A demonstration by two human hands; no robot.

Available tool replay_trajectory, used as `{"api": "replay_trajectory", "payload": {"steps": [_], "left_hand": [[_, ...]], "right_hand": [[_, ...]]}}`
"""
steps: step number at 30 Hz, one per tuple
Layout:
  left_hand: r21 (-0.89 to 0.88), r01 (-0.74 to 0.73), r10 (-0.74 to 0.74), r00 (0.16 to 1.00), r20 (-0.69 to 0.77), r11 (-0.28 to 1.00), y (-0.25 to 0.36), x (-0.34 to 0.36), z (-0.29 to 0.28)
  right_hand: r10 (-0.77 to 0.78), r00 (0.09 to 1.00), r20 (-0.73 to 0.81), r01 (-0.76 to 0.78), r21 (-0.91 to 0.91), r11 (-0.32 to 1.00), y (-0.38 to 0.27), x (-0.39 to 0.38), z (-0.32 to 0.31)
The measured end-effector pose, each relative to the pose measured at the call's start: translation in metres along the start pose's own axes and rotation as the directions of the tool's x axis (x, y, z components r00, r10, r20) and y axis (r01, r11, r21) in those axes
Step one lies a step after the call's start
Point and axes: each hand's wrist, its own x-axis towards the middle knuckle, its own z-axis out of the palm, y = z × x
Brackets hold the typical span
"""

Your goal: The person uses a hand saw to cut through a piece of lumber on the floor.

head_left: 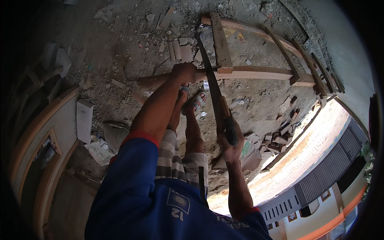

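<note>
My right hand [233,147] is wrapped round the dark handle of a handsaw [213,82]. The saw's long blade points away from me and lies across a wooden beam [260,73], close beside a crosspiece [221,44]. To the left of the blade, my left hand [185,73] is closed over the same beam, whose end sticks out further left. Beam and crosspiece belong to a ladder-like wooden frame that runs off to the right. Contact between the saw teeth and the wood is too small to make out.
Rubble and broken tile [185,53] cover the dirt floor. My sandalled feet [196,102] stand just on the near side of the beam. A pile of bricks [278,140] lies at right, a pale block [84,120] at left near a wood-framed opening. A wall [348,52] rises far right.
</note>
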Motion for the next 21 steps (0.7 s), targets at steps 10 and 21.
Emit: {"api": "replay_trajectory", "payload": {"steps": [10, 21], "left_hand": [[-0.04, 0.074, -0.069, 0.99, 0.121, 0.996, 0.021, 0.005, 0.0], [-0.096, -0.04, 0.047, 0.996, 0.075, 0.995, 0.008, 0.006, 0.011]], "right_hand": [[-0.233, 0.968, -0.095, 0.224, -0.097, 0.97, 0.023, 0.043, 0.029], [-0.14, 0.989, -0.043, 0.14, 0.012, 0.99, -0.019, 0.062, 0.023]]}}
